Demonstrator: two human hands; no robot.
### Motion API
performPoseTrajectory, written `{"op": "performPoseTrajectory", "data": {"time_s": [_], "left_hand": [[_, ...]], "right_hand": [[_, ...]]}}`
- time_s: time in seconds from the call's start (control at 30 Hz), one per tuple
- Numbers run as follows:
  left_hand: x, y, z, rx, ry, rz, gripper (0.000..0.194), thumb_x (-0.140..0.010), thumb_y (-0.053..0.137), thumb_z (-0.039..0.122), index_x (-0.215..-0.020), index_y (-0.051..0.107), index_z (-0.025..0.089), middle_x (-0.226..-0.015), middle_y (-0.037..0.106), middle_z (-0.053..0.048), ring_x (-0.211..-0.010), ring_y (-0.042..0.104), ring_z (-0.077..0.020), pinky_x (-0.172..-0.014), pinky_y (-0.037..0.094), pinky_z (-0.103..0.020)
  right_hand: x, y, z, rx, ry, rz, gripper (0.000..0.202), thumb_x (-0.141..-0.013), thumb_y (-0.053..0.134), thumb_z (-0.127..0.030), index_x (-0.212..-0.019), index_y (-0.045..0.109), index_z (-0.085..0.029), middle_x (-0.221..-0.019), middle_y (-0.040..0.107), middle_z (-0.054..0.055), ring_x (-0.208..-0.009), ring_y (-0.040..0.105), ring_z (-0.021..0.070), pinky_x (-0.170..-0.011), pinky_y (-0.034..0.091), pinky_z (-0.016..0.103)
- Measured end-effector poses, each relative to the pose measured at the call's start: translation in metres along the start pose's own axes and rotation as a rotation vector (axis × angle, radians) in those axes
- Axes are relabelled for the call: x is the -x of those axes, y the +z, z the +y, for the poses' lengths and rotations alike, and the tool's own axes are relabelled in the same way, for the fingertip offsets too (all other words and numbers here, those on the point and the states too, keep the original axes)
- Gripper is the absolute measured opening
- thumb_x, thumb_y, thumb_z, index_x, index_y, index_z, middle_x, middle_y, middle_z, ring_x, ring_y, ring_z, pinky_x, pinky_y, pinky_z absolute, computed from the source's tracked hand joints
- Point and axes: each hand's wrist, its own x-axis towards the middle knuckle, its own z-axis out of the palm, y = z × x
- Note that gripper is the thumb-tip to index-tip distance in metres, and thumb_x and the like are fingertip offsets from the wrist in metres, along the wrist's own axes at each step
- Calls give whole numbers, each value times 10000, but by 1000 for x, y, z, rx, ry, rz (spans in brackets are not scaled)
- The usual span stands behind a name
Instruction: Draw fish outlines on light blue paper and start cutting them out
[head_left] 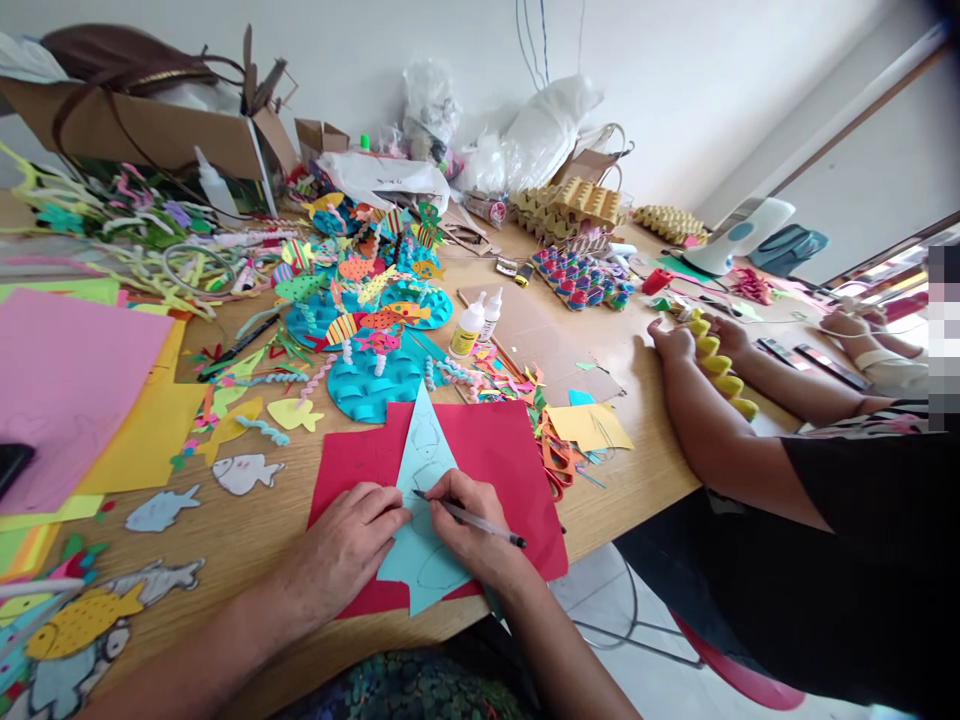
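My right hand pinches a clear-barrelled pen, its dark tip on a pointed piece of light blue paper. Pencil-like outlines, some fish-shaped, show on that paper. My left hand lies flat at the paper's left edge, fingertips touching it and nothing held. Underneath are sheets of red paper at the table's front edge. Left of them lie a grey-white fish cutout, a pale blue fish cutout and a yellow fish cutout.
Behind the red paper stand blue bases with colourful paper fish, and two glue bottles. Orange-handled scissors lie at right among scraps. Pink paper lies left. A co-worker's hands hold a yellow egg-carton strip.
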Motion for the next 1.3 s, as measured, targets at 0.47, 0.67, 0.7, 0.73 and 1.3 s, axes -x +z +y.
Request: {"op": "performPoseTrajectory", "data": {"time_s": [0.47,0.67,0.7,0.73,1.3], "left_hand": [[1,1,-1,21,-7,-7,310,-818,474,43,-1071,550,205,-1066,563,-45,-964,502,-206,-854,465,-357],[1,1,0,30,-6,3,313,-806,493,38,-1069,555,196,-1058,566,-47,-956,506,-205,-846,469,-352],[1,1,-1,34,-7,4,314,-806,493,37,-1070,554,197,-1059,565,-47,-956,505,-205,-845,469,-352],[1,1,-1,38,-7,5,316,-807,491,37,-1072,553,199,-1060,565,-47,-958,505,-205,-847,469,-354],[0,0,-1,21,-8,10,314,-803,485,38,-1058,557,209,-1052,575,-39,-951,513,-199,-844,468,-343]], "right_hand": [[0,0,0,-11,19,-20,110,-698,469,-153,-704,577,-177,-543,547,-30,-466,459,91,-464,341,188],[1,0,-1,-5,10,-6,109,-696,466,-156,-695,572,-181,-540,549,-30,-469,465,92,-467,342,188],[0,0,-1,-6,12,-11,108,-693,467,-154,-694,572,-181,-537,548,-31,-466,462,91,-464,339,187],[0,0,-1,-7,16,-14,107,-691,468,-152,-693,570,-182,-532,543,-34,-461,456,89,-460,335,186],[0,0,-1,-16,14,-7,100,-693,468,-159,-693,566,-182,-526,525,-37,-455,445,89,-456,330,187]]}}
